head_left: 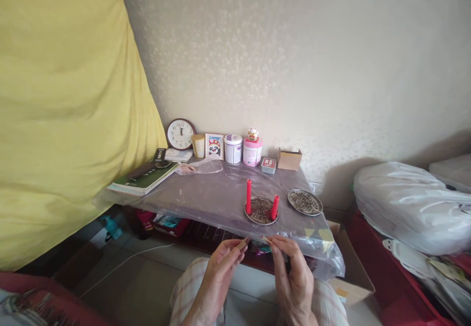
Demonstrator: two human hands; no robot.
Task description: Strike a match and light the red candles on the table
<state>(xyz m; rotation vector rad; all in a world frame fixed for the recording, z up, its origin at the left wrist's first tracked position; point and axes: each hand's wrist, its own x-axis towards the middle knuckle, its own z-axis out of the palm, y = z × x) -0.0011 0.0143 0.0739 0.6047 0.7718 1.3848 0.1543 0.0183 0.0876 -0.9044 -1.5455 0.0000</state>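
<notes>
My left hand (223, 267) is closed on a small, flat brownish piece (243, 243), perhaps a matchbox, mostly covered by the fingers. Between the fingertips of my right hand (293, 269) is a thin match (267, 240), its reddish tip pointing left toward that piece; a small gap separates them. Just beyond my hands, a round metal plate (262, 220) holds dark bits and two unlit red candles: a tall candle (248, 196) on the left and a shorter, slightly tilted candle (274, 207) on the right.
A second plate of dark bits (304, 202) sits right on the plastic-covered table (206, 193). Along the wall stand a clock (181, 134), tubs and a small cardboard box (289, 160). Books (145, 176) lie left beside a yellow cloth (73, 95). A white bag (408, 203) bulges at right.
</notes>
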